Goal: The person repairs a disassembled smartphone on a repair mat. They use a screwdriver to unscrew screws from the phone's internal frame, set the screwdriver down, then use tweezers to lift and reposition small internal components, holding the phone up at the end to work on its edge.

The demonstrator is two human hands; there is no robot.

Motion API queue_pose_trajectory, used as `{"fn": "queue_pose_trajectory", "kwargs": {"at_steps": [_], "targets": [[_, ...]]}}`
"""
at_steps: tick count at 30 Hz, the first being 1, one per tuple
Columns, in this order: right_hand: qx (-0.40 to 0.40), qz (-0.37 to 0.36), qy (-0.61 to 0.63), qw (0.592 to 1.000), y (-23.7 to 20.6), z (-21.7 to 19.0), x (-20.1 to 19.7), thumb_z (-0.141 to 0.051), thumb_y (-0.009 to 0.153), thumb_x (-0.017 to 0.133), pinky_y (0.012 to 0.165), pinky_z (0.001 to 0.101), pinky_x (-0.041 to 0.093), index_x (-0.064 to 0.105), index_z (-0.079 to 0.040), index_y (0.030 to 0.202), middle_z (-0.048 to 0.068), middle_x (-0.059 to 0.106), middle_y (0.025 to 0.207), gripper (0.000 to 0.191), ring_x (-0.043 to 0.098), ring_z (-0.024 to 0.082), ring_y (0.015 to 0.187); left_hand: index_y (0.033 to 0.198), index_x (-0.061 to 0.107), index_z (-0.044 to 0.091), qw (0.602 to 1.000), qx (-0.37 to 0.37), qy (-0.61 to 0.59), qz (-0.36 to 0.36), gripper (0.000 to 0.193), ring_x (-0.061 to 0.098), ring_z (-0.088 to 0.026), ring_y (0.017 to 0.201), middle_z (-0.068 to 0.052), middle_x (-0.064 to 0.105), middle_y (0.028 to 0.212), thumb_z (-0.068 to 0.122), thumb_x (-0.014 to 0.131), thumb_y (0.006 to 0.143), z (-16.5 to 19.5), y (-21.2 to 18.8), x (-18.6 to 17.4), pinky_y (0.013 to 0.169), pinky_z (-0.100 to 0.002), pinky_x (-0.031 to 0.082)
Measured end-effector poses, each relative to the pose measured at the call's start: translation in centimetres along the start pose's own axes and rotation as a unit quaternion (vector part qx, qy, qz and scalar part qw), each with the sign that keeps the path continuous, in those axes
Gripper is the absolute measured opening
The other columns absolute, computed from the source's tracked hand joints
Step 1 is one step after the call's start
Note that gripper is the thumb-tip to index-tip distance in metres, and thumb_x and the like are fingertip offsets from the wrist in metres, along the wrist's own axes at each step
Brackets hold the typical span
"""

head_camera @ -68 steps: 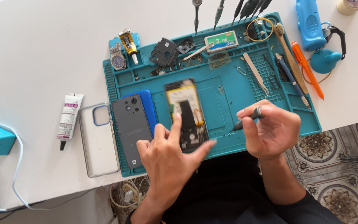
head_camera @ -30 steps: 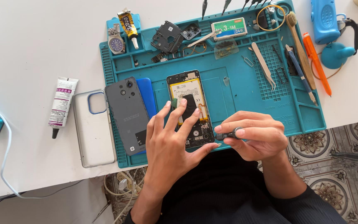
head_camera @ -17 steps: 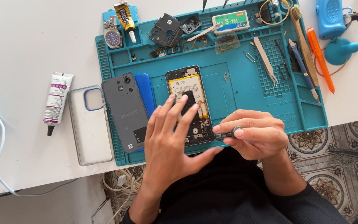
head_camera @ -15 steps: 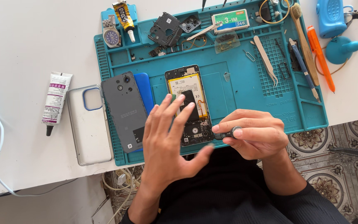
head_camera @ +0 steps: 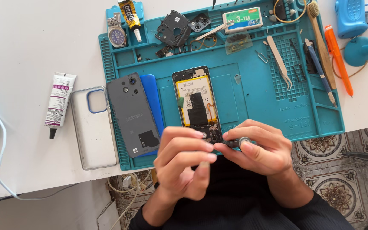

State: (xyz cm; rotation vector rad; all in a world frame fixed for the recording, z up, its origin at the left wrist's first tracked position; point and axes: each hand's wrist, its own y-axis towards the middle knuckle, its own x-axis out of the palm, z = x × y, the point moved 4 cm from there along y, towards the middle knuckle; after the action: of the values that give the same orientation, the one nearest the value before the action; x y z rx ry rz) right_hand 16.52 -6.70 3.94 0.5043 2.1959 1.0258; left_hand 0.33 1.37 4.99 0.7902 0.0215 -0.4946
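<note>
An opened phone (head_camera: 196, 102) lies face down on the teal work mat (head_camera: 252, 98), its yellow battery and black board showing. My right hand (head_camera: 258, 149) grips a small screwdriver (head_camera: 236, 142) by its grey handle, just below the phone's bottom end. My left hand (head_camera: 182, 159) meets it there, fingertips pinching at the screwdriver's tip; whether they touch the tip is hidden. A grey back cover (head_camera: 135, 115) rests left of the phone, over a blue pry card (head_camera: 153, 100).
A clear phone case (head_camera: 92, 127) and a white glue tube (head_camera: 58, 102) lie left of the mat. Tweezers (head_camera: 280, 61), a brush (head_camera: 322, 47), an orange pen (head_camera: 339, 59), a wristwatch (head_camera: 118, 34) and phone parts (head_camera: 173, 27) fill the mat's upper trays. Blue tools (head_camera: 356, 25) sit far right.
My left hand lifted off the phone's lower half and came to my right hand's screwdriver tip. The right hand stayed near the phone's bottom end. The view shifted slightly.
</note>
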Motion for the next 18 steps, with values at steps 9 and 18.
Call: {"fn": "queue_pose_trajectory", "kwargs": {"at_steps": [9,18], "targets": [[0.03,0.06,-0.042,0.997,0.0,-0.7,0.6,0.005,0.08,0.089,0.058,0.034,0.061,0.038,-0.005,0.087,0.017,0.067,0.087,0.053,0.068,0.023,0.067,0.094,0.07,0.006,0.998,-0.025,-0.04,-0.031,0.007,0.065,-0.024,0.084,-0.007,0.07,0.091,0.005,0.07,0.087,-1.2,0.1,0.9,0.071,-0.031,0.054],[-0.05,0.053,-0.015,0.997,-0.6,-0.8,1.4,0.01,0.082,0.087,0.059,0.0344,0.062,0.048,-0.003,0.096,0.016,0.065,0.097,0.043,0.069,0.026,0.07,0.091,0.069,0.003,0.997,-0.044,-0.063,-0.015,0.006,0.065,-0.023,0.078,-0.008,0.068,0.083,0.008,0.065,0.092,-1.7,-0.3,0.5,0.071,-0.033,0.053]]}}
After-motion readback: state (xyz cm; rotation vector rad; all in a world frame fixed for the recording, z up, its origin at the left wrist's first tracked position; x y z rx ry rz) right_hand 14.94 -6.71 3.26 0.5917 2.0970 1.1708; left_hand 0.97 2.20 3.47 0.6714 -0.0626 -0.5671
